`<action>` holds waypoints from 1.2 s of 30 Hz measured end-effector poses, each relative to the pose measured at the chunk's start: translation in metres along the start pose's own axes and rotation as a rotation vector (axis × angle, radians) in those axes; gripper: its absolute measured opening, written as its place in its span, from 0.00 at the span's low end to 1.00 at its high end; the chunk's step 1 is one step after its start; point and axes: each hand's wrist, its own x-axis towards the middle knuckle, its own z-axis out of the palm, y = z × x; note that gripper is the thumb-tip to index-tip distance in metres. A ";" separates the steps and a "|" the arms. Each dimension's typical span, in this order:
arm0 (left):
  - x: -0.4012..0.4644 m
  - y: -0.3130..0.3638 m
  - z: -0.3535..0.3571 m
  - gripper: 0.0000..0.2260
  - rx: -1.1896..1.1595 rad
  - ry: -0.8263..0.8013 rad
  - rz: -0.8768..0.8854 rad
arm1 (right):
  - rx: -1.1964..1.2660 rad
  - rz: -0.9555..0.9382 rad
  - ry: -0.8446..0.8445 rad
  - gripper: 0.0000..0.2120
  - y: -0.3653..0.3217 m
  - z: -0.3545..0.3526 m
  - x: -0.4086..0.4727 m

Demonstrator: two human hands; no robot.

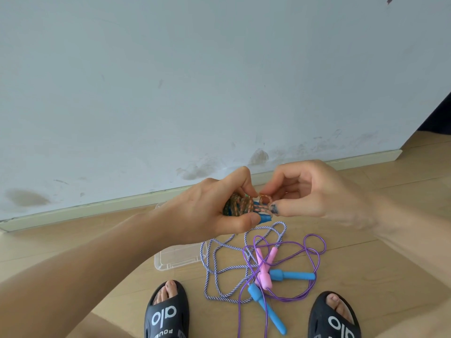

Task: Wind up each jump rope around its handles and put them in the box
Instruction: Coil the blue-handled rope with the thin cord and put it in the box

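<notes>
My left hand (214,206) grips a bundle of orange braided rope (240,206) wound round blue handles, one blue tip (266,218) poking out below my thumb. My right hand (314,191) pinches a small loop of that orange rope (264,198) just right of the bundle. On the floor below lie a blue-and-white twisted rope (219,272) with two blue handles (291,275), and a purple rope (314,242) with two pink handles (264,267), all tangled together. A clear plastic box (178,258) sits on the floor, mostly hidden behind my left forearm.
A pale wall with a skirting board (97,207) runs across just behind the box. My feet in black slides (166,313) stand at the bottom of the view, either side of the loose ropes. The floor is light wood.
</notes>
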 end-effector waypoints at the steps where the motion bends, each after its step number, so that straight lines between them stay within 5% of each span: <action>1: -0.001 0.000 0.000 0.12 -0.004 -0.006 0.000 | -0.013 -0.006 -0.007 0.10 0.000 0.000 0.000; 12: -0.003 0.002 -0.002 0.12 -0.036 -0.015 0.000 | -0.116 -0.073 0.055 0.05 0.000 0.006 -0.004; 23: -0.006 0.004 0.000 0.14 0.283 0.011 -0.035 | -0.273 -0.113 0.159 0.10 0.007 0.014 -0.005; 32: -0.005 -0.002 0.002 0.12 0.318 0.069 -0.065 | -0.459 -0.253 0.217 0.10 0.007 0.024 0.003; 36: -0.005 -0.001 -0.001 0.12 0.298 0.084 -0.081 | -0.223 -0.106 0.250 0.09 0.003 0.024 0.006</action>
